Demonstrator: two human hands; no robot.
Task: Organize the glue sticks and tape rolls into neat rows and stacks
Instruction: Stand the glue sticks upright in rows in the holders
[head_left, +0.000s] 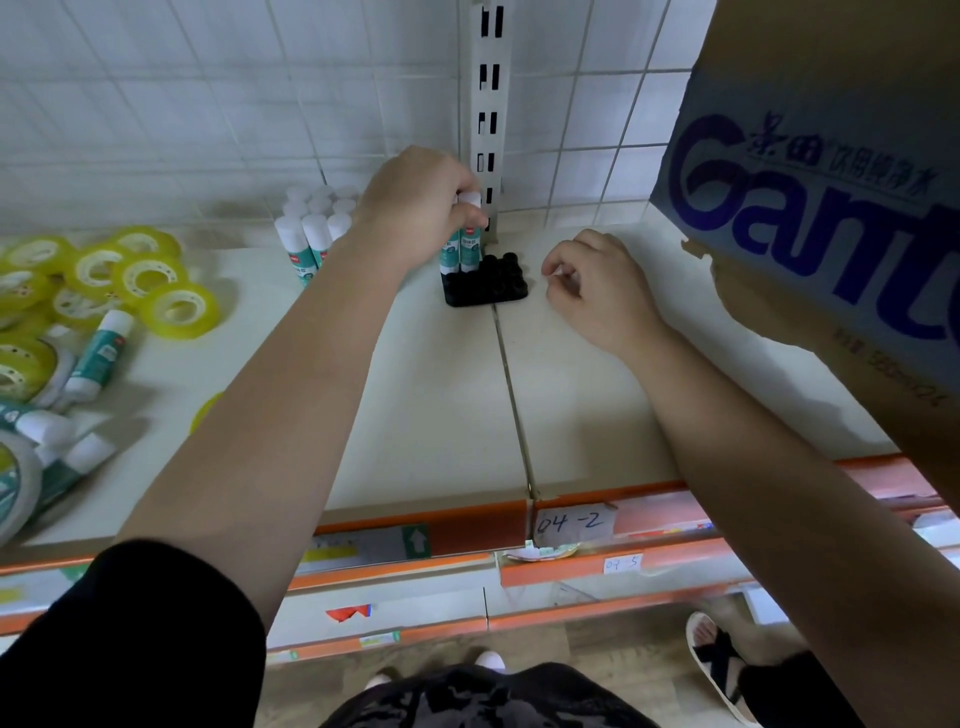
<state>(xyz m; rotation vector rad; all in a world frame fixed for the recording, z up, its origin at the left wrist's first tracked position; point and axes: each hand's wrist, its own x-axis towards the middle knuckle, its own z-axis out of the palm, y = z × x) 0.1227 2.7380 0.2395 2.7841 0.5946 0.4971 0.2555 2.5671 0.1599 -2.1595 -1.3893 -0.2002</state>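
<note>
1. The left hand gripped upright white-capped teal glue sticks at the back-left corner of the black studded plastic tray.
2. The right hand hung just right of that tray, fingers curled; whether it held anything was unclear.
3. Well left of the tray lay yellow tape rolls.

Soft, dimmish indoor light, cool cast. Faint shadows beside tape rolls & under box on shelf. Wide-angle bend at edges; lower-L corner blurred, center sharp.
</note>
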